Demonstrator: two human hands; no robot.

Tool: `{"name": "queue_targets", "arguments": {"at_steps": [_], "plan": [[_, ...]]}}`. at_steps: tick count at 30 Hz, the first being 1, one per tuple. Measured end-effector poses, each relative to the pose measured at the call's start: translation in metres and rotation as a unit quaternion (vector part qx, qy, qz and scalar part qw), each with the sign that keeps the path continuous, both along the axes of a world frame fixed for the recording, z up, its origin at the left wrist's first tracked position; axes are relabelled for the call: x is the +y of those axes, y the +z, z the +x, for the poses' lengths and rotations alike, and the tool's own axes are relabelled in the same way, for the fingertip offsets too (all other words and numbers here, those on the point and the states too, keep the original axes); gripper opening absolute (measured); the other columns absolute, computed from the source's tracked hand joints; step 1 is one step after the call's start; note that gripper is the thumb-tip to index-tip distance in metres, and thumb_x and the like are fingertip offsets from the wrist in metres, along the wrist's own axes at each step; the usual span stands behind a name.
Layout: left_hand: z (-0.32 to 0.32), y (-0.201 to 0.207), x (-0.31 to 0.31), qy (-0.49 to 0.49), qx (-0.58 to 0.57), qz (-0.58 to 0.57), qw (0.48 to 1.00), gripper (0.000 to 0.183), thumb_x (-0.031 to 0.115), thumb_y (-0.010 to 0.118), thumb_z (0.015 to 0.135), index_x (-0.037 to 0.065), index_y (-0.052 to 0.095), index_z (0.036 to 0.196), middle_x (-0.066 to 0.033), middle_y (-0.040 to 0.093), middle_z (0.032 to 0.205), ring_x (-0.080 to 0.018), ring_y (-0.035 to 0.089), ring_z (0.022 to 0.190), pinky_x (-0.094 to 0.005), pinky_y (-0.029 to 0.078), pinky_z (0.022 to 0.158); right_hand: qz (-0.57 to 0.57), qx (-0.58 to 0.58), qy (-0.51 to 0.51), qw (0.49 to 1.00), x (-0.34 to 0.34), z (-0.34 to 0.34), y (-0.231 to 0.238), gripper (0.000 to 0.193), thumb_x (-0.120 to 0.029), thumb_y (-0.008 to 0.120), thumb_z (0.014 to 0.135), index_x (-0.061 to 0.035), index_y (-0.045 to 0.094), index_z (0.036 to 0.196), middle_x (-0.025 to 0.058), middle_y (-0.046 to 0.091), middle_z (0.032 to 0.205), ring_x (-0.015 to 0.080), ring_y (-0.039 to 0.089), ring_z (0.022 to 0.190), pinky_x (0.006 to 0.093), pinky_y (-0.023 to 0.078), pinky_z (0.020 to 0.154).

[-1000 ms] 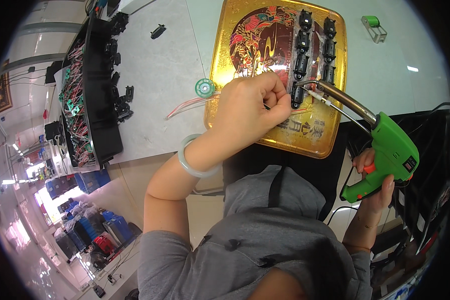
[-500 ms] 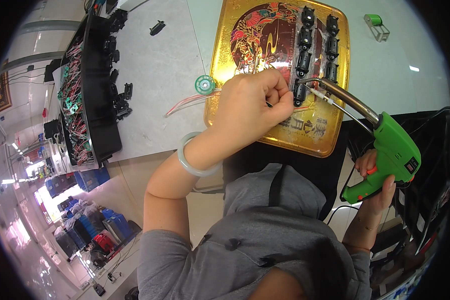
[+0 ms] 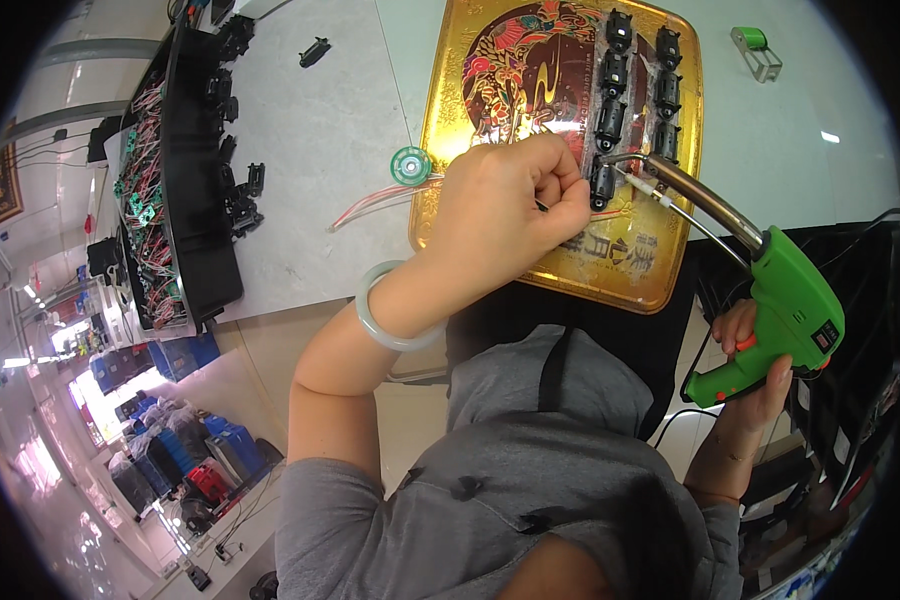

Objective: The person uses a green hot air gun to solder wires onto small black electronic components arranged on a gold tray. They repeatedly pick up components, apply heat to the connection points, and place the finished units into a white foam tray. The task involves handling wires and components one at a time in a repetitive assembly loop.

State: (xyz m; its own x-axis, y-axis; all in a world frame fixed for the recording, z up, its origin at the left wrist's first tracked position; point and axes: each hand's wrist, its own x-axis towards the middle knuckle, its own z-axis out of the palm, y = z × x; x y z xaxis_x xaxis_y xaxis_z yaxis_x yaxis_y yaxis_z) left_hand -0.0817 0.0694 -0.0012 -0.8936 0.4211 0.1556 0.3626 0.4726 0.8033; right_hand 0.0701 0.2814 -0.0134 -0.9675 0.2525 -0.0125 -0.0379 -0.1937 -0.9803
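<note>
My right hand is wrapped around the handle of a green soldering gun. Its bent metal tip meets the nearest black plastic part in the left row on a gold tray. My left hand is closed in a pinch beside that part, on thin red and white wires whose ends show past the fingertips. Exactly how the fingertips grip them is hidden. Left of this hand lies a round green circuit board. A thin feed tube on the gun points at the same part.
A second row of black parts stands on the tray's right side. At the left, a black bin holds many wired green boards, with loose black parts beside it. A small green-and-metal roller holder stands at the far right.
The soldering gun and the black parts have shifted very slightly to the right. Both hands keep the same grip, and the tip stays at the same part.
</note>
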Motion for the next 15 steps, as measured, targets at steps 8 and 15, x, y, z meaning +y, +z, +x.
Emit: {"name": "queue_targets", "arguments": {"at_steps": [8,15], "plan": [[-0.001,-0.0025,-0.0012,-0.002,-0.002,0.001,1.0,0.009,0.006,0.059,0.063,0.005,0.051,0.058,-0.0032,0.045,0.041,-0.0145,0.045,0.035,-0.026,0.034,0.037,-0.072,0.046,-0.022,0.996,0.005,-0.0029,0.0018,0.059,-0.053,0.037,0.079,0.0026,0.041,0.1,0.0095,0.043,0.081,0.0164,0.042,0.068,0.0278,0.037,0.059],[-0.0012,-0.0017,-0.0017,0.003,-0.009,-0.01,1.0,0.009,0.007,0.059,0.064,0.004,0.051,0.058,-0.0037,0.045,0.041,-0.0147,0.046,0.035,-0.026,0.035,0.038,-0.111,0.043,-0.002,0.993,0.0017,-0.0072,0.0006,0.062,-0.053,0.033,0.081,0.0051,0.042,0.101,0.014,0.045,0.084,0.0169,0.042,0.07,0.0282,0.038,0.062]]}}
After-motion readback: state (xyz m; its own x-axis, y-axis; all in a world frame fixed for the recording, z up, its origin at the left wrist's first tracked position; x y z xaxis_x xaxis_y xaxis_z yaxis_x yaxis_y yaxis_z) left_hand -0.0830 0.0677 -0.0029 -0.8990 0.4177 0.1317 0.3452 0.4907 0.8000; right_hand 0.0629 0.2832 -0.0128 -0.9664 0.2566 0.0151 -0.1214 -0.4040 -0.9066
